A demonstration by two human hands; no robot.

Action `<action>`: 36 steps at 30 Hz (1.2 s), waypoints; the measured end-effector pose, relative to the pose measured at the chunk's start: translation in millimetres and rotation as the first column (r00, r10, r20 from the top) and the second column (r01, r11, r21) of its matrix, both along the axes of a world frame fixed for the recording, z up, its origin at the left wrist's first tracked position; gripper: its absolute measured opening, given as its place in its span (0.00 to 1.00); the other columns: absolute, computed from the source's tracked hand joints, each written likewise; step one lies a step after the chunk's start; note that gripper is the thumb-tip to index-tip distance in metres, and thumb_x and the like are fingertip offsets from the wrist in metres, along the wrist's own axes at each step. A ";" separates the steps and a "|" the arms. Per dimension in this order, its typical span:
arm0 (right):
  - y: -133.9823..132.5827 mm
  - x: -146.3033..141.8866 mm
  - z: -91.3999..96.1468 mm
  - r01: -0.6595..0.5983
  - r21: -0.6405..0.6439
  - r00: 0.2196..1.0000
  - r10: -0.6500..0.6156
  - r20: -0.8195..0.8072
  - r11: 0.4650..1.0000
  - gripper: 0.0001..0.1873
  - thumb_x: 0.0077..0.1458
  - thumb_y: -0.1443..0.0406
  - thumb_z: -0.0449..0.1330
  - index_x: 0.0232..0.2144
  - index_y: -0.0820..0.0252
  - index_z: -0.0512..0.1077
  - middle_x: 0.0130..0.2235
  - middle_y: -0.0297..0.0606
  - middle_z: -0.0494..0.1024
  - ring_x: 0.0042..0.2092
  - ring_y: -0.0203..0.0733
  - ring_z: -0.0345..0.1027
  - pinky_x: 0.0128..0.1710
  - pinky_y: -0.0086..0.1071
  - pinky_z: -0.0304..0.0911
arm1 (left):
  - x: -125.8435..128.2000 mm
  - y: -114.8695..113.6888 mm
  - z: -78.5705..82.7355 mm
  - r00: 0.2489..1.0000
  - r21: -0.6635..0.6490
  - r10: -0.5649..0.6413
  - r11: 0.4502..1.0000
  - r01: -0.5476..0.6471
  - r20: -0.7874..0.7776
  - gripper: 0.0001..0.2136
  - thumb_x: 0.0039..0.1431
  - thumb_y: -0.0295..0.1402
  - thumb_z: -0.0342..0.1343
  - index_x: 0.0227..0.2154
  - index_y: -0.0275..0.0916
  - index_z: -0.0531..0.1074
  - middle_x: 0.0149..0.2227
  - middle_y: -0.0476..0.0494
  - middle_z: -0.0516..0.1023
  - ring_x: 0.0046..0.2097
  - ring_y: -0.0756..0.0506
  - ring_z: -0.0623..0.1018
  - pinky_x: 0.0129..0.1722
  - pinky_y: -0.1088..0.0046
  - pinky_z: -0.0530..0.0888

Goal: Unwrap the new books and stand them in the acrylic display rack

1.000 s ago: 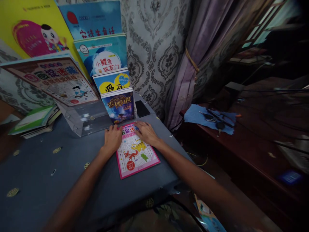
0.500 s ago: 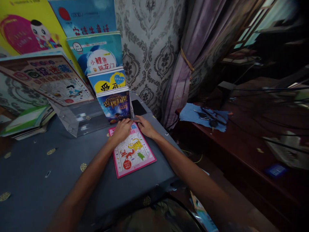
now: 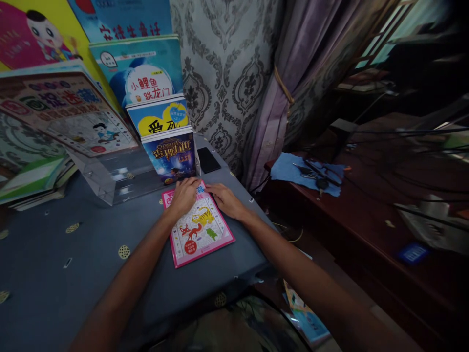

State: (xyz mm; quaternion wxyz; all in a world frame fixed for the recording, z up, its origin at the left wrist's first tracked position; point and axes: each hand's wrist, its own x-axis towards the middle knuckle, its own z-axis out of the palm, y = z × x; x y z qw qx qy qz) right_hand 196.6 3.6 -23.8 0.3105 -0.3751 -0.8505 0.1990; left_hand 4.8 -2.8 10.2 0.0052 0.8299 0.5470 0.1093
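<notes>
A pink-bordered picture book (image 3: 203, 239) with a fox and a yellow tiger on its cover lies on the cloth-covered table (image 3: 98, 274). My left hand (image 3: 185, 195) rests over the top part of the cover, palm down with fingers stretched forward. Beside the book's upper right edge is my right hand (image 3: 225, 198), its fingers extended and the tips touching the edge near the corner. Just beyond my hands a dark blue book (image 3: 172, 159) stands in a clear display rack (image 3: 141, 191), below a blue and yellow book (image 3: 156, 117).
More picture books, such as a teal one (image 3: 150, 61), rise in tiers behind. A stack of books (image 3: 36, 178) lies at left. A black flat object (image 3: 208, 160) sits right of the rack. At right, a reddish table (image 3: 351, 220) bears a blue cloth (image 3: 287, 166) and cables.
My right hand has drawn back slightly to the right, away from the dark blue book's base. My left hand stays on the pink book. The view has shifted a little.
</notes>
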 end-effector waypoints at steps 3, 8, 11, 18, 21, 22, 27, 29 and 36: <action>-2.5 2.3 0.9 -0.020 0.020 0.998 0.019 0.057 1.000 0.26 0.59 0.77 0.49 0.55 0.60 0.74 0.58 0.46 0.76 0.60 0.48 0.67 0.61 0.47 0.60 | -3.3 1.3 -1.9 0.996 -0.005 -0.071 0.997 0.071 0.046 0.23 0.65 0.23 0.43 0.60 0.40 0.69 0.62 0.38 0.71 0.61 0.40 0.69 0.56 0.57 0.66; -5.4 0.5 6.8 0.000 0.020 0.985 -0.003 0.175 1.000 0.25 0.62 0.74 0.51 0.59 0.61 0.71 0.61 0.49 0.73 0.61 0.51 0.65 0.59 0.46 0.60 | -2.9 3.4 -0.9 0.993 -0.023 -0.116 0.993 0.116 0.034 0.22 0.66 0.23 0.42 0.59 0.38 0.70 0.62 0.38 0.72 0.61 0.41 0.70 0.56 0.59 0.66; -6.7 -0.1 10.3 0.011 0.015 0.971 -0.014 0.237 1.000 0.24 0.63 0.73 0.51 0.59 0.63 0.71 0.62 0.51 0.72 0.61 0.52 0.65 0.57 0.47 0.60 | -2.0 4.5 -0.3 0.992 -0.015 -0.126 0.992 0.127 0.031 0.22 0.65 0.22 0.42 0.58 0.38 0.71 0.61 0.38 0.73 0.61 0.41 0.70 0.55 0.60 0.66; -9.5 7.1 8.2 -0.025 0.040 0.973 0.015 0.228 0.999 0.27 0.61 0.76 0.49 0.61 0.61 0.69 0.62 0.48 0.72 0.59 0.50 0.67 0.56 0.47 0.62 | -15.7 7.9 0.4 0.976 -0.073 -0.185 0.978 0.195 0.118 0.22 0.66 0.24 0.43 0.59 0.41 0.71 0.62 0.41 0.73 0.63 0.42 0.70 0.60 0.57 0.65; -13.0 12.6 5.2 -0.067 0.053 0.976 0.055 0.210 0.996 0.30 0.58 0.78 0.48 0.61 0.62 0.69 0.62 0.49 0.72 0.60 0.51 0.66 0.58 0.48 0.62 | -24.6 9.4 -1.0 0.955 -0.084 -0.255 0.959 0.269 0.152 0.22 0.67 0.25 0.42 0.59 0.43 0.70 0.62 0.43 0.73 0.64 0.43 0.68 0.63 0.55 0.63; -14.0 14.2 4.2 -0.084 0.057 0.976 0.071 0.205 0.995 0.31 0.57 0.79 0.49 0.60 0.62 0.69 0.62 0.49 0.72 0.60 0.51 0.66 0.58 0.49 0.62 | -26.4 9.6 -1.5 0.951 -0.085 -0.270 0.955 0.285 0.150 0.22 0.67 0.25 0.42 0.59 0.43 0.70 0.62 0.43 0.73 0.65 0.43 0.68 0.63 0.55 0.62; -14.3 16.8 0.6 -0.110 0.066 0.978 0.096 0.187 0.992 0.32 0.56 0.79 0.49 0.60 0.59 0.70 0.61 0.47 0.73 0.60 0.51 0.66 0.59 0.51 0.61 | -22.4 6.0 -0.4 0.952 -0.069 -0.297 0.951 0.302 0.074 0.22 0.66 0.23 0.44 0.59 0.43 0.70 0.62 0.42 0.73 0.65 0.43 0.68 0.62 0.56 0.63; -12.9 16.0 0.1 -0.109 0.064 0.978 0.095 0.188 0.992 0.32 0.56 0.79 0.49 0.60 0.59 0.70 0.61 0.48 0.73 0.60 0.51 0.67 0.59 0.52 0.62 | -16.8 3.0 1.7 0.956 -0.058 -0.291 0.955 0.292 0.034 0.22 0.65 0.21 0.45 0.58 0.41 0.70 0.61 0.41 0.73 0.63 0.43 0.69 0.61 0.58 0.64; -23.3 19.9 0.8 -0.131 0.068 0.979 0.118 0.167 0.989 0.30 0.56 0.78 0.50 0.59 0.60 0.71 0.61 0.47 0.73 0.62 0.50 0.66 0.61 0.51 0.60 | -17.8 -1.2 1.8 0.955 -0.097 -0.288 0.951 0.294 0.066 0.21 0.68 0.26 0.43 0.60 0.38 0.68 0.64 0.39 0.70 0.65 0.43 0.68 0.63 0.58 0.63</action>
